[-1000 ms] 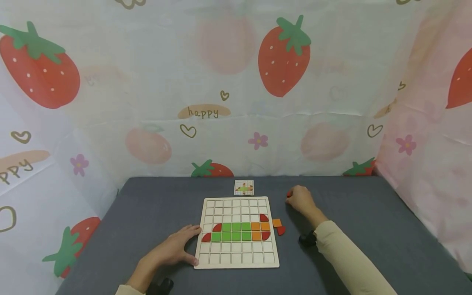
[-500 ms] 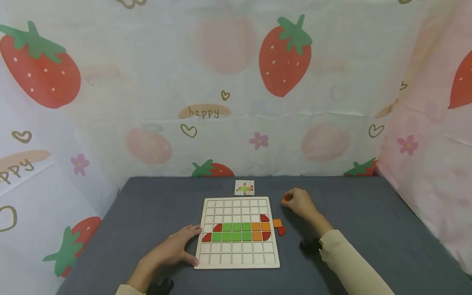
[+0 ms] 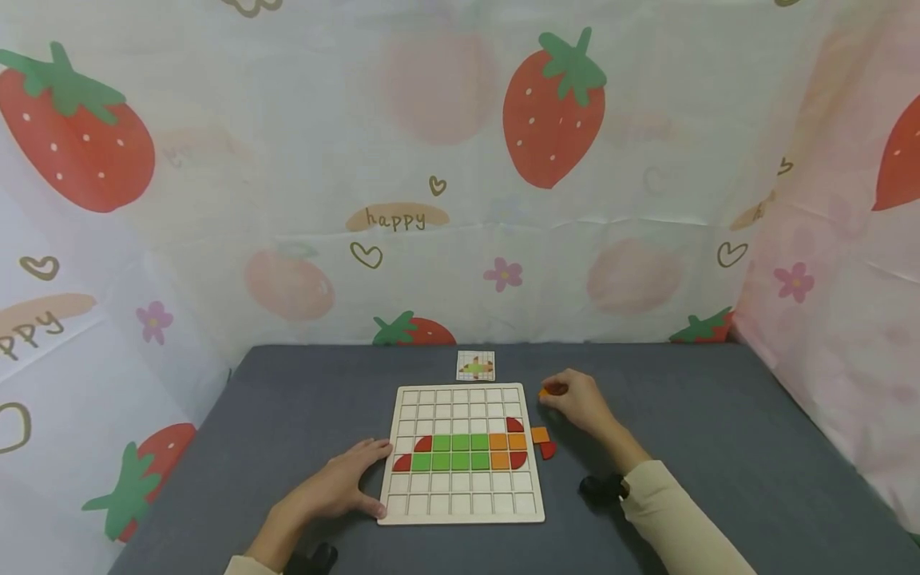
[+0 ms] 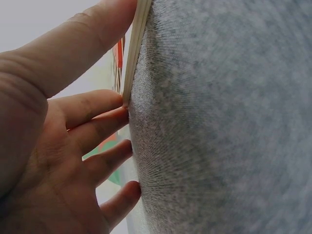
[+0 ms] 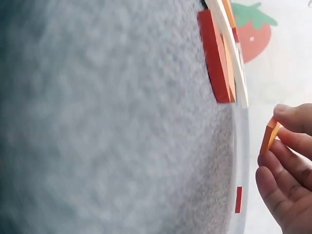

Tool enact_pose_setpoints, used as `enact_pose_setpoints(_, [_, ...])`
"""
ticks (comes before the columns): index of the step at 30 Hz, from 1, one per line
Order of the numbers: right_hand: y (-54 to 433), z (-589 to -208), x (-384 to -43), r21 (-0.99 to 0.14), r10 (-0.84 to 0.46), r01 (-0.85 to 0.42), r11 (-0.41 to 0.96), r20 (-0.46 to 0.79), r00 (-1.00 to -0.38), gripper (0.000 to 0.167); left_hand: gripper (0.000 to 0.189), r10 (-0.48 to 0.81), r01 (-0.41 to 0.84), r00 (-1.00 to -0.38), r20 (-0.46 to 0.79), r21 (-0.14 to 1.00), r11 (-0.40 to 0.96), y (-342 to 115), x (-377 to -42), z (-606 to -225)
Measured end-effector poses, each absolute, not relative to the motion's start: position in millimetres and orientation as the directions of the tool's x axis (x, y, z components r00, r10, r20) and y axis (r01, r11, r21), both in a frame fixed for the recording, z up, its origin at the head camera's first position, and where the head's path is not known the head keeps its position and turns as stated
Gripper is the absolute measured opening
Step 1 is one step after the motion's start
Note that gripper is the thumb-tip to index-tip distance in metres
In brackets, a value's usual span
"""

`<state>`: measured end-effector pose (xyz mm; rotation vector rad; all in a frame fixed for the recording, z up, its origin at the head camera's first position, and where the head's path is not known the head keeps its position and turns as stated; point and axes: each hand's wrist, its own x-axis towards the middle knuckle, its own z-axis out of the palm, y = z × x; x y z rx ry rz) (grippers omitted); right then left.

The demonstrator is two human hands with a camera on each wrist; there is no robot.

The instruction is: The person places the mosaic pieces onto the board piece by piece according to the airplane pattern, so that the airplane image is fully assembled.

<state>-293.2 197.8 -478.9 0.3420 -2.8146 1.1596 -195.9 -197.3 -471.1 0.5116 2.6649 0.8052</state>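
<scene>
A pale wooden grid board lies on the table. Two rows of green tiles, orange tiles and red rounded pieces sit in its cells. My left hand rests at the board's left edge, thumb and index fingertip touching the rim, other fingers spread straight onto the cloth. Right of the board's far corner, my right hand pinches an orange tile between thumb and fingers, held up off the table. Beside the board's right edge lie a loose orange square and a red rounded piece.
A small pattern card lies just beyond the board's far edge. In the right wrist view another red piece lies on the cloth. Strawberry-printed curtains hang behind and beside the dark grey table.
My right hand moved slightly left, toward the board; red showed at its fingertips at first, then an orange tile. The left hand and the board stayed in place.
</scene>
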Motion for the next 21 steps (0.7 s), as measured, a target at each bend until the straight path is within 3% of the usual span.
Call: enact_pose_setpoints(21, [177.1,-472.3,-287.5,-0.662,-0.235,-0.306,0.684,0.198,-0.952,0.025,0.096,0.419,0.245,-0.886,-0.197,0.569,0.785,-198.2,-198.1,-474.2])
